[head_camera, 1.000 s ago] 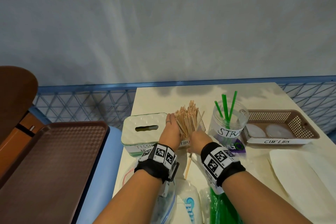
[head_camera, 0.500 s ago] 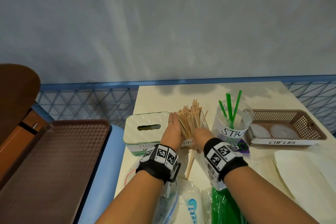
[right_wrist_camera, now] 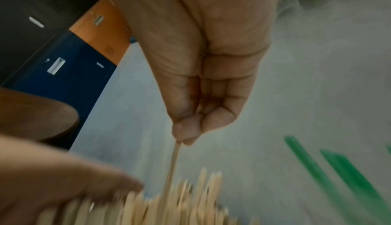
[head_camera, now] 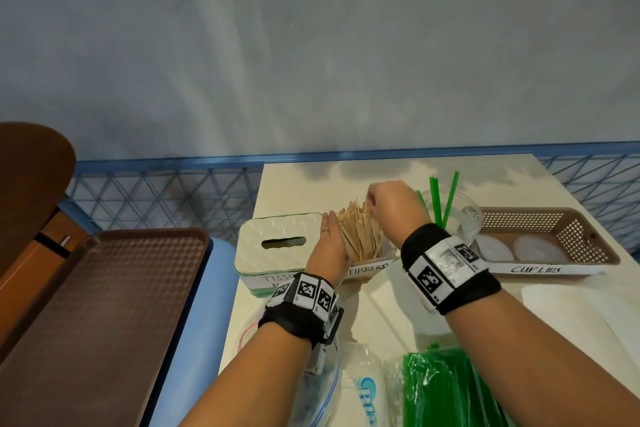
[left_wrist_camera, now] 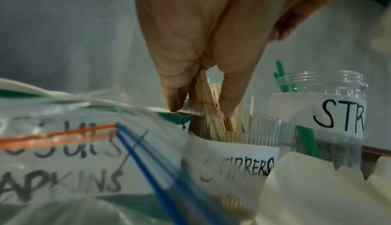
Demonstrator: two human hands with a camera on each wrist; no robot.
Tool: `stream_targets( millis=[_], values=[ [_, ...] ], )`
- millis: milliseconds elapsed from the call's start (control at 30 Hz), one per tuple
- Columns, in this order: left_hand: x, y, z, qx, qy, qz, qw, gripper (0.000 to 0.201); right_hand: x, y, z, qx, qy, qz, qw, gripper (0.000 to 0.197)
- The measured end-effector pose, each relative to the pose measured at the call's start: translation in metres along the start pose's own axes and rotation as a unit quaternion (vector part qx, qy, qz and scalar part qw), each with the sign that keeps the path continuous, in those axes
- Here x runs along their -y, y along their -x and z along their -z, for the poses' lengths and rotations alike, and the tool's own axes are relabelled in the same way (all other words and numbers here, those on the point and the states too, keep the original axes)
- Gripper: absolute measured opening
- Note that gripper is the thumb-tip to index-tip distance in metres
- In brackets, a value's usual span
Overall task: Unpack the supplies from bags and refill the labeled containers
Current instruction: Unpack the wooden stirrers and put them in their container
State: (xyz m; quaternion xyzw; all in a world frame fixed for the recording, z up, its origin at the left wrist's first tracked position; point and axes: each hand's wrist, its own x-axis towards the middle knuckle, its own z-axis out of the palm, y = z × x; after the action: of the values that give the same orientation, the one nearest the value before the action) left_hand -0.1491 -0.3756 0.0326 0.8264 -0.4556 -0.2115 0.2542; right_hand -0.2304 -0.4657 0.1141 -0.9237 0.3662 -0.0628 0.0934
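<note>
We are dropping 1 wooden stirrer (right_wrist_camera: 174, 160) into the stirrer cup (left_wrist_camera: 234, 128), our landmark here, which sits on the worktop (head_camera: 301, 184) between the tissue box (head_camera: 280, 239) to its left and the straw jar (left_wrist_camera: 317, 111) to its right. Our right hand (head_camera: 391, 208) hovers above the cup with thumb and fingertips pinching the stick's top end. Our left hand (head_camera: 329, 246) stands with fingers straight and together, pressed flat against the left side of the stirrer bundle (head_camera: 360, 236) in the cup.

The bundle fans out well above the rim, so we judge the cup top-heavy. If the stick jams on the packed tips and we push, the cup could tip toward the straw jar. If the left hand lets go too soon, the stirrers could splay and spill over the rim onto the worktop near the supply bags (head_camera: 446, 388) in front of the cup.
</note>
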Motion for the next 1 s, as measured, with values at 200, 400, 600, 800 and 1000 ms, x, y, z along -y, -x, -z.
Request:
stream_targets(
  millis=[200, 400, 600, 800, 1000],
  values=[
    [-0.015, 0.017, 0.035, -0.013, 0.017, 0.024, 0.999, 0.091, 0.013, 0.015, 0.003, -0.018, -0.12, -0.037, 0.992, 0.031],
    [-0.007, 0.053, 0.088, -0.079, 0.022, 0.013, 0.997, 0.082, 0.068, 0.069, 0.004, 0.095, -0.217, 0.011, 0.971, 0.022],
    [0.07, 0.117, 0.077, -0.046, 0.007, 0.113, 0.993, 0.066, 0.122, 0.127, -0.05, 0.276, -0.141, 0.044, 0.95, 0.034],
    [0.12, 0.151, 0.026, 0.057, -0.025, 0.253, 0.965, 0.055, 0.153, 0.157, -0.096, 0.366, -0.025, 0.007, 0.93, 0.038],
    [0.155, 0.168, 0.023, 0.016, 0.026, 0.266, 0.964, 0.028, 0.157, 0.157, -0.15, 0.371, 0.052, -0.05, 0.926, 0.044]
  ],
)
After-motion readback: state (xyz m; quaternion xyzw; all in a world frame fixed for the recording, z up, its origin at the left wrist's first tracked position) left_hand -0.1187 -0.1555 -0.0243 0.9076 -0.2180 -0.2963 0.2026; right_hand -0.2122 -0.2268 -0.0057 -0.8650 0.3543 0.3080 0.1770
